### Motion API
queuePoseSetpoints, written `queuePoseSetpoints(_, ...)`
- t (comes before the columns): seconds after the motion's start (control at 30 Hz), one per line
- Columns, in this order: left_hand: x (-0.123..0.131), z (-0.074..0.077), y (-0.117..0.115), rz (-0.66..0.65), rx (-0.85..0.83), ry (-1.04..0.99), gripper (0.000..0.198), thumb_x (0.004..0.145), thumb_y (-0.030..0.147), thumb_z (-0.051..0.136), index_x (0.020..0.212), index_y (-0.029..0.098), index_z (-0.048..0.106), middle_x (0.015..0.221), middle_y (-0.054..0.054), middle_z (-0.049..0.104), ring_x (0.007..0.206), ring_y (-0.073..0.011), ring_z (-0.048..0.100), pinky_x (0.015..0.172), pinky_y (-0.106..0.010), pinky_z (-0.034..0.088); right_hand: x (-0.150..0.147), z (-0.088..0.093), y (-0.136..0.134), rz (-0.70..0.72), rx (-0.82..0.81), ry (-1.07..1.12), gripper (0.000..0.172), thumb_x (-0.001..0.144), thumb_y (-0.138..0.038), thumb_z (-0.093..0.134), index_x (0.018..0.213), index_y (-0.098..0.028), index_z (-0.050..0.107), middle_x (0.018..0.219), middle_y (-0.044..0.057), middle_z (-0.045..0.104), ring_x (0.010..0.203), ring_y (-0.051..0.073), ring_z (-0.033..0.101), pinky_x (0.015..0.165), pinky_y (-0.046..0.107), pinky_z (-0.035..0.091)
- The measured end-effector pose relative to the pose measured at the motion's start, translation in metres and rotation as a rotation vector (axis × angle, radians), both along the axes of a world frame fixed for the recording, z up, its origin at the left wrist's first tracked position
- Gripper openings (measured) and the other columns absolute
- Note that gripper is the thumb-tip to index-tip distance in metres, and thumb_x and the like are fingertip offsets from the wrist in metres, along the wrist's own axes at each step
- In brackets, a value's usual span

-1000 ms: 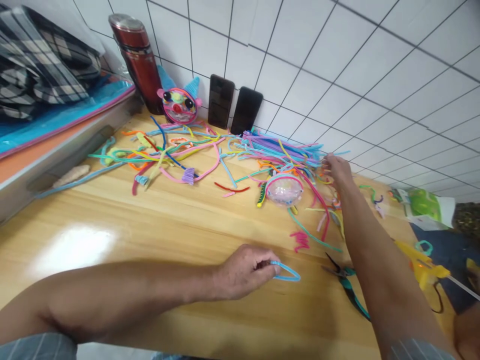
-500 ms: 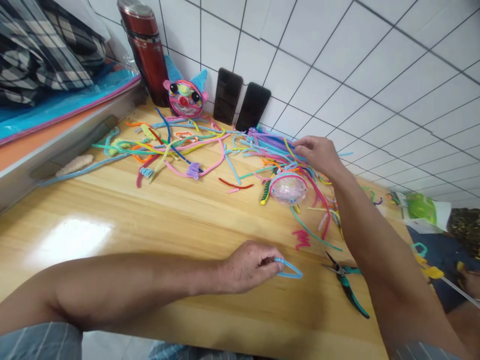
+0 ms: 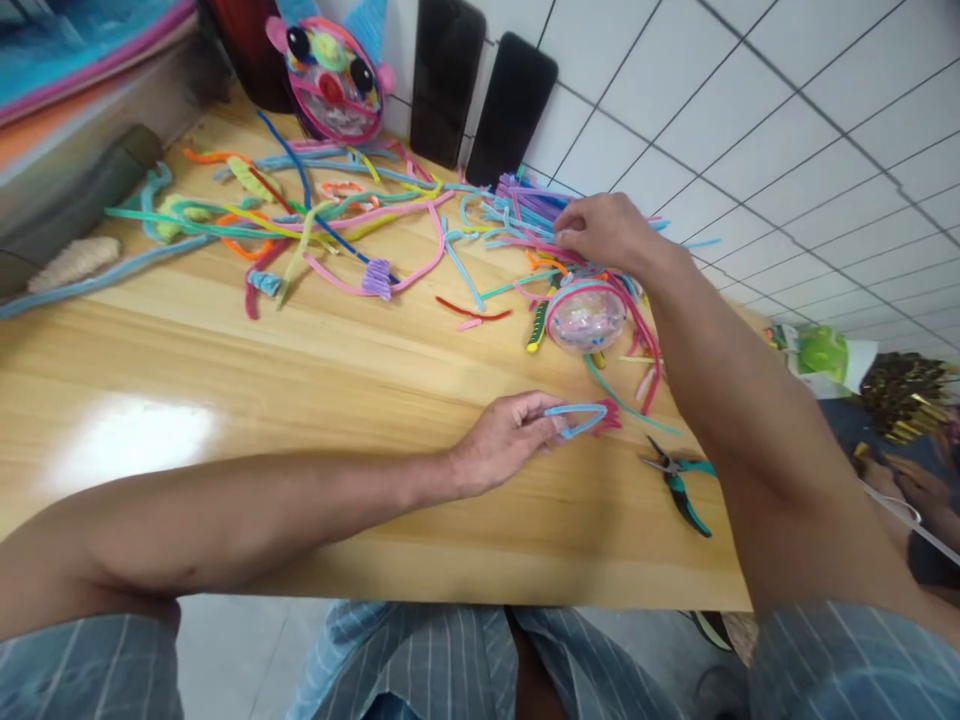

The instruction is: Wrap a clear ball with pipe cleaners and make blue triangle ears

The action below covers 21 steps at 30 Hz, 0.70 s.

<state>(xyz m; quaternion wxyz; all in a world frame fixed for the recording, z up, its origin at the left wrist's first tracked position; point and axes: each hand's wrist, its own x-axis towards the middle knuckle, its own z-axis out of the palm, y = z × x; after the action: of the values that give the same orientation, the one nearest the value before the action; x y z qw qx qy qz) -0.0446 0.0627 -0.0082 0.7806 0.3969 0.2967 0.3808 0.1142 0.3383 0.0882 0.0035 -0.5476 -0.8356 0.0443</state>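
Note:
My left hand [image 3: 499,440] is closed on a light blue pipe cleaner [image 3: 589,408] bent into a pointed loop, held above the wooden table. At the back, my right hand [image 3: 604,232] reaches over a pile of blue, purple and pink pipe cleaners [image 3: 525,205]. Its fingers curl down at the pile, and whatever is between them is too small to make out. Just below that hand lies a clear round ball [image 3: 587,316] with a pink rim. A crinkled dark pink pipe cleaner [image 3: 611,417] is close behind the blue loop's tip.
Green-handled pliers [image 3: 679,485] rest at the right. Two black phones [image 3: 512,108] lean on the tiled wall beside a decorated animal face [image 3: 335,85]. More loose pipe cleaners [image 3: 300,225] spread across the back left. Part of another person's hand [image 3: 911,490] shows at the far right.
The view has tilted down and closer. My right hand has moved left along the pile. My left hand still holds the blue loop, now nearer the crinkled pink piece.

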Motion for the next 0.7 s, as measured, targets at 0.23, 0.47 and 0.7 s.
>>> queuePoseSetpoints(0.23,0.002,-0.001,-0.003,-0.06,0.184,0.124,0.022,0.104,0.031,0.066,0.111,0.014,0.078,0.088,0.0,0.068,0.081,-0.0125,0.058,0.075,-0.023,0.045,-0.029,0.008,-0.015,0.072,0.004,-0.003,0.017,0.093,-0.03,0.074,0.103,-0.025,0.087,0.105,0.006,0.085,0.101,0.033,0.077,0.096,0.049,0.058)
queuePoseSetpoints(0.47,0.002,0.002,-0.002,-0.152,0.376,0.297,0.016,0.104,0.027,0.07,0.105,0.015,0.081,0.086,0.001,0.072,0.08,-0.0128,0.061,0.074,-0.022,0.044,-0.078,-0.01,-0.022,0.222,-0.005,-0.076,0.014,0.095,-0.031,0.072,0.094,-0.024,0.084,0.092,0.006,0.082,0.097,0.032,0.077,0.091,0.045,0.056)
queuePoseSetpoints(0.7,0.003,-0.001,-0.001,-0.175,0.521,0.401,0.014,0.105,0.025,0.07,0.107,0.015,0.08,0.096,-0.001,0.08,0.086,-0.0143,0.069,0.075,-0.022,0.046,-0.12,-0.039,-0.035,0.199,-0.071,-0.184,0.022,0.092,-0.036,0.072,0.08,-0.018,0.078,0.079,0.015,0.078,0.093,0.036,0.076,0.084,0.044,0.055)
